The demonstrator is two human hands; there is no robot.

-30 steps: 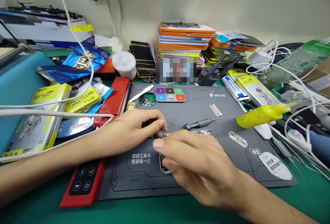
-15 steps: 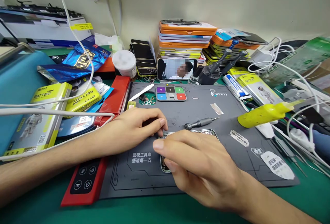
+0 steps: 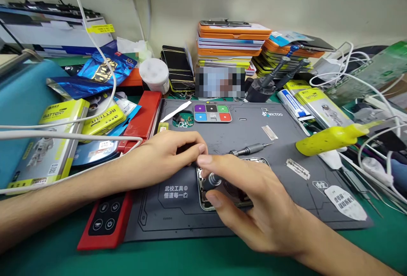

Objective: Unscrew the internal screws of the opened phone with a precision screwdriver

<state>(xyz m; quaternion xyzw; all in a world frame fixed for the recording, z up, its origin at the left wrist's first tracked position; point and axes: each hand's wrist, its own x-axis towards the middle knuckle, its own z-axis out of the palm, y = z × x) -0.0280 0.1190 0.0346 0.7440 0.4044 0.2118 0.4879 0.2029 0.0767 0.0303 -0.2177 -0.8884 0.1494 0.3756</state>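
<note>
An opened phone (image 3: 204, 202) lies on the grey work mat (image 3: 178, 225), its inner parts partly covered by my hands. My right hand (image 3: 257, 199) is over it, fingers bent around a dark screwdriver (image 3: 212, 181) whose round metal cap shows between index finger and thumb. The screwdriver's tip is hidden. My left hand (image 3: 171, 151) rests at the phone's upper left corner, thumb and fingers curled together; what they pinch, if anything, is hidden. A second screwdriver (image 3: 251, 149) lies just beyond the phone.
On the mat are a coloured screw tray (image 3: 212, 113), a white spudger (image 3: 176, 111), a razor blade (image 3: 298, 169) and a yellow bottle (image 3: 330, 140). A red device (image 3: 104, 225) with buttons edges the left side. Battery boxes (image 3: 47, 140) and a white cable (image 3: 70, 138) lie left.
My right thumb and index finger have spread, and the screwdriver's cap now shows between them. The left hand stays at the phone's corner. The view has shifted slightly.
</note>
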